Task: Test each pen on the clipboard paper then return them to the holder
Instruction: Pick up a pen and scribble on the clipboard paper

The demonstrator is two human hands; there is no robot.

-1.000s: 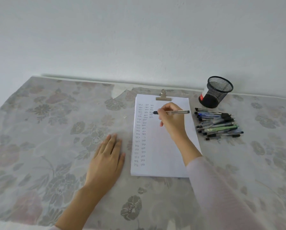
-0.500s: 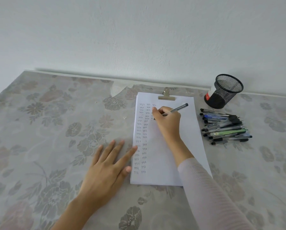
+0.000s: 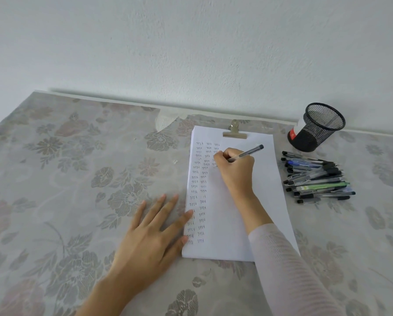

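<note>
White clipboard paper point(image 3: 266, 201) lies under a metal clip point(image 3: 234, 132), with columns of small handwritten words down its left side. My right hand point(image 3: 236, 172) grips a clear pen with a dark cap point(image 3: 247, 152), its tip down on the paper in the third column. My left hand point(image 3: 154, 233) lies flat on the table, fingers spread, fingertips touching the paper's left edge. A black mesh holder point(image 3: 318, 126) stands at the back right with no pens showing above its rim. A pile of several pens point(image 3: 316, 179) lies on the table in front of it.
A floral tablecloth point(image 3: 65, 179) covers the table, which runs up against a white wall point(image 3: 191, 53). A pale sleeve point(image 3: 288, 270) covers my right forearm. A red-and-white item point(image 3: 292, 134) sits half hidden behind the holder.
The pen swung from lying level to slanted with its tip on the paper. My left hand slid right and spread its fingers onto the paper's edge. The view shifted slightly.
</note>
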